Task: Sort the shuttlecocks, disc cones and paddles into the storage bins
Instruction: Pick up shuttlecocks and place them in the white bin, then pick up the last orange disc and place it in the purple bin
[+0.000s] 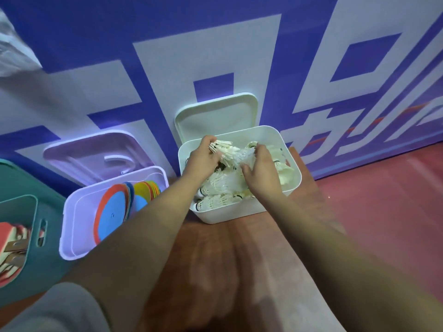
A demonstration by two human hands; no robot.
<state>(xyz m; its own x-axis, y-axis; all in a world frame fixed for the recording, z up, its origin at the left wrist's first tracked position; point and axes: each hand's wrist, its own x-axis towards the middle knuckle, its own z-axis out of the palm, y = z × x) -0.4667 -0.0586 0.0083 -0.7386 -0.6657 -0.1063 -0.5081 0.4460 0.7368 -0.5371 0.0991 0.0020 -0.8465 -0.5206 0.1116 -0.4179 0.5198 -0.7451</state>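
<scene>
Both hands reach into the white bin (pixel 249 212), which is full of white feather shuttlecocks (pixel 215 200). My left hand (pixel 203 156) grips a bunch of shuttlecocks (pixel 224 149) at the bin's far left. My right hand (pixel 260 168) curls over the same bunch from the right. A lilac bin (pixel 72 224) to the left holds flat disc cones (pixel 115 212) in blue, orange and yellow. At the far left, a teal bin (pixel 36 212) holds red-faced paddles (pixel 9 248).
The bins stand on a reddish floor (pixel 359 236) against a blue and white banner wall (pixel 215 56). A white lid (pixel 215 116) and a lilac lid (pixel 96 154) lean against the wall behind their bins.
</scene>
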